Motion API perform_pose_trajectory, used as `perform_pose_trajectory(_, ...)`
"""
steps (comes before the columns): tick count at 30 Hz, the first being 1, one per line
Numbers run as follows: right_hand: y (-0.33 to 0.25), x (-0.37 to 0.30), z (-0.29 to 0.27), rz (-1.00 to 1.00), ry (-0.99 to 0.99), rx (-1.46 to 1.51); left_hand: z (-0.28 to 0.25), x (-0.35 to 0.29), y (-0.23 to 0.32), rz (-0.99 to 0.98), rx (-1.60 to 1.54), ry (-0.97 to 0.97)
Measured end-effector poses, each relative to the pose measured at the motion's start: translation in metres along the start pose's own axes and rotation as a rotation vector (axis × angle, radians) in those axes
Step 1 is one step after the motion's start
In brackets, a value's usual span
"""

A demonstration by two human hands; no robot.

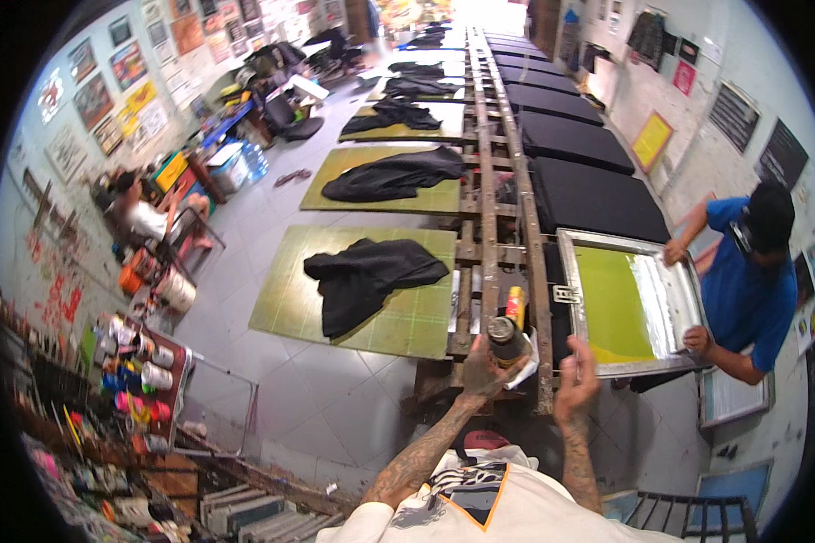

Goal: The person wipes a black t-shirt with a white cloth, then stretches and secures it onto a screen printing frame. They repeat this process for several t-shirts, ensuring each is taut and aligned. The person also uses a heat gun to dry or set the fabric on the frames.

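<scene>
My left hand [489, 373] is wrapped round a dark bottle or jar [505, 333] with a round top, at the near end of the metal rails. Just beyond it stands a yellow and red container [515, 306], and a whitish cloth or paper [529, 360] lies beside it. My right hand [577, 387] is raised with fingers apart, empty, by the near left corner of a screen-printing frame [568, 262]. Yellow-green mesh [611, 303] fills that frame. A person in a blue shirt [753, 281] holds its right side with both hands.
Long rails [486, 181] run away from me. On their left, green boards [281, 281] carry black garments [371, 276]; black-covered boards [598, 195] line the right. Another person [149, 213] sits at left. Paint containers [154, 376] crowd a stand at lower left.
</scene>
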State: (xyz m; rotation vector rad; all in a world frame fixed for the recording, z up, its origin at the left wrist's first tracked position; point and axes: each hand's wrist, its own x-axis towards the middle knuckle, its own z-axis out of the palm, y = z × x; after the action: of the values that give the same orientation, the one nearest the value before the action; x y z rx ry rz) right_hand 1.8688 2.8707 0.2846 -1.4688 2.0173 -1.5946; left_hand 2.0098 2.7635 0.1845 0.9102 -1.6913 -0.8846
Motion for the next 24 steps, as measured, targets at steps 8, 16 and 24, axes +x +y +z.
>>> perform_pose_trajectory(8, 0.034, -0.040, 0.062, -0.022, -0.162, 0.098, -0.020, 0.016, 0.020, -0.138, -0.133, 0.040)
perform_pose_trajectory(16, 0.063, -0.022, 0.104, -0.320, -0.013, 0.012, -0.044, 0.004, 0.054, -0.184, -0.065, 0.083)
perform_pose_trajectory(24, 0.049, -0.016, 0.079, -0.075, -0.424, 0.256, -0.075, 0.004, 0.064, -0.137, -0.038, -0.012)
